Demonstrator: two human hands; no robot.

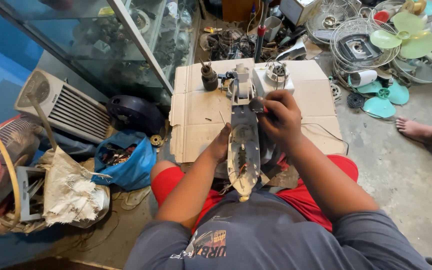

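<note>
Fingers [276,112] of right hand [282,120] curled tight on a dark tool handle [257,105], at upper end of white fan housing [243,150]. Left hand [222,145] against housing's left side; grip hidden, cannot tell. Housing long axis runs away from body, narrow end near lap, far end toward white motor block [273,77] on cardboard sheet [196,115]. Open cardboard left and right. Dark motor part [209,77] near far-left edge. Fan grilles [356,45] well apart, right.

A white fan housing [243,145] lies over tan cardboard [196,115], red shorts [168,181] and a grey-blue shirt [276,235], beside a blue bag [136,162] and mint-green fan blades [406,37].
</note>
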